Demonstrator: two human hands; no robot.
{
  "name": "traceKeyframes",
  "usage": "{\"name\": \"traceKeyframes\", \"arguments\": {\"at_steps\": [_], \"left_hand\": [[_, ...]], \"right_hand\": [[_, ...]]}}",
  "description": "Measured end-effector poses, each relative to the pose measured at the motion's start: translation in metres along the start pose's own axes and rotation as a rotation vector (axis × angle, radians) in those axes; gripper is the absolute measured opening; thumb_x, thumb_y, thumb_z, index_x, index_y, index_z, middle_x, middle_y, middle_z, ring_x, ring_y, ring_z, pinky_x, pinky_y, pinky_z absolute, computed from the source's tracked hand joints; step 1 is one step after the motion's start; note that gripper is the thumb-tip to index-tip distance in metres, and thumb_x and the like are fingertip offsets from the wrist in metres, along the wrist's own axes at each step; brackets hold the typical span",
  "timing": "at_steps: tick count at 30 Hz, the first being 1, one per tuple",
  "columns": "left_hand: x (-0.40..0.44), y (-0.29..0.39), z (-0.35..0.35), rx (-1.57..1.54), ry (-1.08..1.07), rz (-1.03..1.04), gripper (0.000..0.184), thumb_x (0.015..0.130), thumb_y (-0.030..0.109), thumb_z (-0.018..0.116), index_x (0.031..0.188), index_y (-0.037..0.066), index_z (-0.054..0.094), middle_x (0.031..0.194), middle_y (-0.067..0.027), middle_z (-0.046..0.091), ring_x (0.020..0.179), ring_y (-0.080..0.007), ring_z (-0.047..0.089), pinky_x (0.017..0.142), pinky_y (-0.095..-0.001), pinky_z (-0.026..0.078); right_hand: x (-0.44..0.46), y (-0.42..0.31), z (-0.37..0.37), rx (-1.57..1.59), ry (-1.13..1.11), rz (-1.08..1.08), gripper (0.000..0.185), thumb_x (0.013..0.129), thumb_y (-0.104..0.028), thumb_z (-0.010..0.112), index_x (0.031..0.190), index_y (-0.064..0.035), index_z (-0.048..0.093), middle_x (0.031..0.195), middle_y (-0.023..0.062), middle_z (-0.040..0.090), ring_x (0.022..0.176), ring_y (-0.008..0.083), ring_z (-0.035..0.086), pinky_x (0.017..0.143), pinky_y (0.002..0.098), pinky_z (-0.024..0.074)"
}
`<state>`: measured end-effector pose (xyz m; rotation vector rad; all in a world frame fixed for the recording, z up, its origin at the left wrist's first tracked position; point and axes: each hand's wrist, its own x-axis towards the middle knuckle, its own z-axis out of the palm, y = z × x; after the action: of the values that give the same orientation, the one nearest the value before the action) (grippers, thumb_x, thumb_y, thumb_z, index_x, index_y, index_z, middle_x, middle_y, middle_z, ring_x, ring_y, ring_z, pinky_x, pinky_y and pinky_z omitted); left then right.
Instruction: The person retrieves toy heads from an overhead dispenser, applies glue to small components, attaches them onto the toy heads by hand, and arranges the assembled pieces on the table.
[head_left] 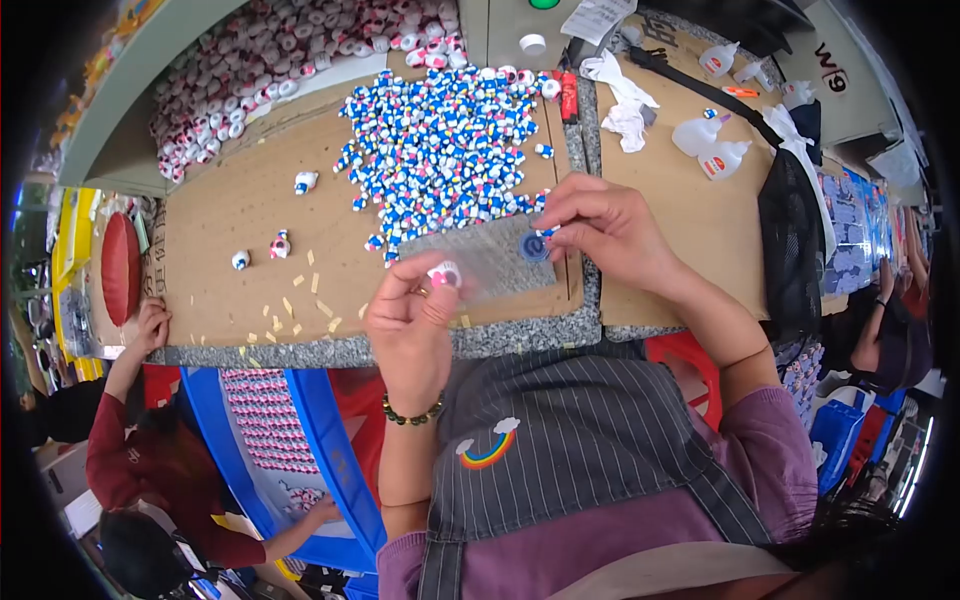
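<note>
My left hand pinches a small white and pink figure part between thumb and fingers, above the table's front edge. To the right, my right hand has its thumb and fingertips pressed together around a small blue and white piece, mostly hidden by the fingers. Just below those fingertips is a round dark blue piece. A clear rectangular sheet lies between the two hands. Behind them spreads a large pile of small blue and white pieces.
Three loose parts, one of them a pink and white figure, stand on the cardboard at left. Pale scraps lie near the front edge. White bottles stand at right. A co-worker reaches into a blue crate at lower left.
</note>
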<state>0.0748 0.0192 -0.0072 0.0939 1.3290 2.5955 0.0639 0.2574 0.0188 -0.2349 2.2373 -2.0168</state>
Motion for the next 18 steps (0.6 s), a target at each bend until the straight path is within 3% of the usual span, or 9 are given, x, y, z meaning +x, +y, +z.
{"name": "traceKeyframes", "arguments": {"at_steps": [2,5,8,11,14,18], "left_hand": [[-0.008,-0.007,0.005,-0.060,0.005,0.025,0.027,0.088,-0.001,0.062,0.114,-0.003,0.056,0.105,-0.0123,0.063,0.091,-0.0201,0.064,0.082,-0.0316,0.054],[-0.010,-0.011,0.010,-0.120,-0.014,-0.045,0.026,0.088,0.000,0.063,0.113,-0.003,0.057,0.106,-0.0139,0.065,0.091,-0.0210,0.066,0.084,-0.0335,0.053],[-0.008,-0.015,0.011,-0.146,-0.007,-0.102,0.026,0.088,0.000,0.063,0.113,-0.003,0.059,0.110,-0.0161,0.065,0.093,-0.0234,0.066,0.084,-0.0342,0.053],[-0.006,-0.019,0.014,-0.172,0.000,-0.117,0.026,0.088,-0.001,0.063,0.114,-0.003,0.059,0.110,-0.0164,0.065,0.092,-0.0236,0.067,0.083,-0.0330,0.053],[-0.002,-0.020,0.014,-0.167,-0.015,-0.093,0.025,0.087,-0.002,0.063,0.113,-0.003,0.060,0.109,-0.0161,0.066,0.093,-0.0232,0.067,0.082,-0.0327,0.053],[0.001,-0.024,0.015,-0.123,-0.033,-0.064,0.025,0.086,-0.004,0.063,0.111,-0.003,0.060,0.107,-0.0153,0.066,0.093,-0.0222,0.066,0.083,-0.0330,0.054]], "right_hand": [[-0.004,-0.007,0.001,-0.395,-0.065,-0.152,0.007,0.078,0.006,0.063,0.085,0.0041,0.065,0.083,0.0103,0.059,0.081,0.0251,0.063,0.072,0.0330,0.0540],[-0.004,0.008,0.005,-0.650,-0.060,-0.426,0.010,0.071,0.007,0.063,0.079,0.0022,0.062,0.081,0.0117,0.056,0.080,0.0290,0.059,0.073,0.0353,0.0510],[-0.003,0.013,0.013,-0.923,-0.051,-0.579,0.013,0.067,0.008,0.061,0.077,-0.0002,0.061,0.080,0.0099,0.057,0.079,0.0287,0.057,0.069,0.0354,0.0487],[0.000,0.013,0.017,-0.963,-0.076,-0.578,0.012,0.072,0.008,0.064,0.081,0.0002,0.062,0.080,0.0108,0.060,0.074,0.0272,0.057,0.064,0.0353,0.0482],[0.001,0.011,0.016,-0.693,0.055,-0.543,0.013,0.068,0.008,0.064,0.077,-0.0006,0.063,0.078,0.0098,0.058,0.072,0.0256,0.057,0.063,0.0319,0.0484],[-0.004,-0.008,0.023,-0.219,0.127,-0.350,0.007,0.076,0.003,0.068,0.082,0.0000,0.067,0.081,0.0079,0.063,0.072,0.0185,0.058,0.060,0.0283,0.0460]]}}
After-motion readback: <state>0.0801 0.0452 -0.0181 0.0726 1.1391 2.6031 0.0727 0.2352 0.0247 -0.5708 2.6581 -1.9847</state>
